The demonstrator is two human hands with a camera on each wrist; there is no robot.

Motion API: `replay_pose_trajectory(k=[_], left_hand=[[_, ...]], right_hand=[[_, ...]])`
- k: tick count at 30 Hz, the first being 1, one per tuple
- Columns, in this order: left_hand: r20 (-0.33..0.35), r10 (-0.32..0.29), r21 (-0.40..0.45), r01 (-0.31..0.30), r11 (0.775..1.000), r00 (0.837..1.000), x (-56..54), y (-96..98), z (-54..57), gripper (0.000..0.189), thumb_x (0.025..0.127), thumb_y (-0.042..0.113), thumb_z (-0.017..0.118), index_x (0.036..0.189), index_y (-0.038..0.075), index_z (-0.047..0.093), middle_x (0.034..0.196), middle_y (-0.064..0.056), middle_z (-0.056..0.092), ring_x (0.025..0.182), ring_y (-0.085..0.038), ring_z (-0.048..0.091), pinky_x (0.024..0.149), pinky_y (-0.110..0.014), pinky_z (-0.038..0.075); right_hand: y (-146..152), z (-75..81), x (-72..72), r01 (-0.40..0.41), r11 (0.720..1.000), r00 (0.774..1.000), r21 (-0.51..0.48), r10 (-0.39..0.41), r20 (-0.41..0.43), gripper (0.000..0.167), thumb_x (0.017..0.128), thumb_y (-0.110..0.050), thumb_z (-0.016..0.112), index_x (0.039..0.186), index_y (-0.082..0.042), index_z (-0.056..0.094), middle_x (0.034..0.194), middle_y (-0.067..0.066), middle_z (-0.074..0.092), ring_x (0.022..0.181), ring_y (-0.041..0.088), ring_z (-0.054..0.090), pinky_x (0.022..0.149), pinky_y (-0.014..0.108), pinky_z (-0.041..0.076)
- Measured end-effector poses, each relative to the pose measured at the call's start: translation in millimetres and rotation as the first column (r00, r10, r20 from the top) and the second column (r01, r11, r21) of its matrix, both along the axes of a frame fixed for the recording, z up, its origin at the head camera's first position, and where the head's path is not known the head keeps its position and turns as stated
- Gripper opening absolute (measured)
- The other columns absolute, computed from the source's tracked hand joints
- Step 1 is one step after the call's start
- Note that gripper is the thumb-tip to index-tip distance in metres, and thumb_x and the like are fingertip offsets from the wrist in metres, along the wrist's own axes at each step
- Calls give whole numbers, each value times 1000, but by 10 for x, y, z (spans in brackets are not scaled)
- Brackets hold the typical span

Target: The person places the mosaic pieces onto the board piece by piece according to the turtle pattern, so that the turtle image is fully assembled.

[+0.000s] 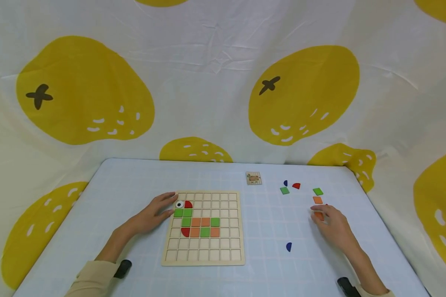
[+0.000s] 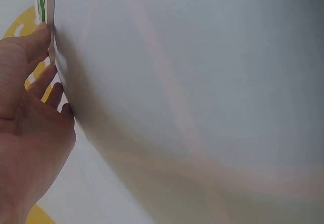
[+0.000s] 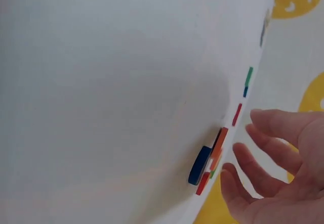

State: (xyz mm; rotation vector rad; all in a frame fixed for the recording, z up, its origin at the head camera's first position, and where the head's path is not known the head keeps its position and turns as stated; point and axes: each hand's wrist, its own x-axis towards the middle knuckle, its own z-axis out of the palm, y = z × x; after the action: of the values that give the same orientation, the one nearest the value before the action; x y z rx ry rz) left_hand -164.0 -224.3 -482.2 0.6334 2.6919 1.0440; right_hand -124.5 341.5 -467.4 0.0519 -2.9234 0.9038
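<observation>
My left hand (image 1: 157,212) rests at the upper left edge of a wooden grid board (image 1: 202,256), its thumb against the board's side in the left wrist view. On the board, green tiles (image 1: 205,232), orange tiles (image 1: 195,222), red rounded pieces (image 1: 186,232) and a white eye piece (image 1: 180,204) form a figure. At the right of the table, my right hand (image 1: 334,229) hovers with parted, slightly bent fingers over an orange tile (image 1: 319,216). Nothing is held between those fingers in the right wrist view, where a blue piece (image 3: 200,166) stands out nearby.
Further loose pieces lie right of the board: an orange tile (image 1: 317,200), green tiles (image 1: 318,191), a red piece (image 1: 296,186) and blue pieces (image 1: 289,247). A small picture card (image 1: 254,178) lies near the back edge. Behind the table (image 1: 267,272) hangs a fruit-patterned cloth (image 1: 200,103).
</observation>
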Motion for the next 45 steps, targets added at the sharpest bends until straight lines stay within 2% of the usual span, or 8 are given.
replay_pose_trajectory(k=[5,21,23,25,28,30,38,45], left_hand=[[0,1,3,-1,1000,1000,3,-12,9,56,106,20,59,156,1,41,163,-23,31,149,-48,24,116,-68,25],[-3,-11,3,11,1000,1000,-2,-6,9,57,105,16,60,156,0,40,162,-26,30,149,-49,23,116,-68,24],[-2,-10,0,10,1000,1000,-4,-3,17,57,105,15,60,156,0,40,162,-25,30,149,-49,23,116,-68,24],[-3,-9,-3,9,1000,1000,-7,-3,13,57,105,15,60,156,0,40,162,-25,30,149,-49,24,116,-68,25],[-3,-8,-3,8,1000,1000,-11,-6,7,57,105,15,60,156,0,40,162,-25,31,149,-49,24,116,-68,25],[-2,-7,-1,7,1000,1000,-12,-7,3,56,105,15,60,156,0,40,162,-25,30,149,-49,24,117,-67,25],[-2,-4,-8,4,1000,1000,-3,-5,-3,56,105,15,60,156,1,40,162,-25,31,149,-49,24,116,-67,25],[5,-2,-2,2,1000,1000,5,-7,0,57,105,16,60,157,2,40,163,-24,30,149,-48,23,117,-67,25]], right_hand=[[76,-26,27,-31,999,1000,16,31,4,32,95,-1,70,126,5,67,123,27,65,115,46,58,98,66,48],[56,-47,-12,-8,1000,1000,26,7,26,30,89,6,75,119,4,68,114,22,65,103,37,60,90,55,56],[45,-42,-8,-6,1000,1000,21,6,7,31,89,6,76,119,2,69,114,20,66,102,35,61,88,45,59],[31,-38,-6,-9,1000,1000,10,9,-15,31,88,6,76,118,1,70,113,19,66,102,34,61,84,30,59],[-3,-34,-9,-15,1000,999,-15,15,-34,31,89,5,76,118,0,70,113,17,67,103,33,62,78,9,47],[-32,-30,-16,-23,999,999,-36,22,-40,30,90,6,75,119,-1,70,114,17,67,104,33,62,78,4,42],[-139,-29,-83,-43,998,998,-50,41,-49,28,91,3,75,119,-3,72,110,13,68,98,29,66,79,8,48],[-245,-19,-120,-82,993,994,-87,75,-77,25,94,-4,75,119,-3,74,106,9,73,95,25,67,79,7,48]])
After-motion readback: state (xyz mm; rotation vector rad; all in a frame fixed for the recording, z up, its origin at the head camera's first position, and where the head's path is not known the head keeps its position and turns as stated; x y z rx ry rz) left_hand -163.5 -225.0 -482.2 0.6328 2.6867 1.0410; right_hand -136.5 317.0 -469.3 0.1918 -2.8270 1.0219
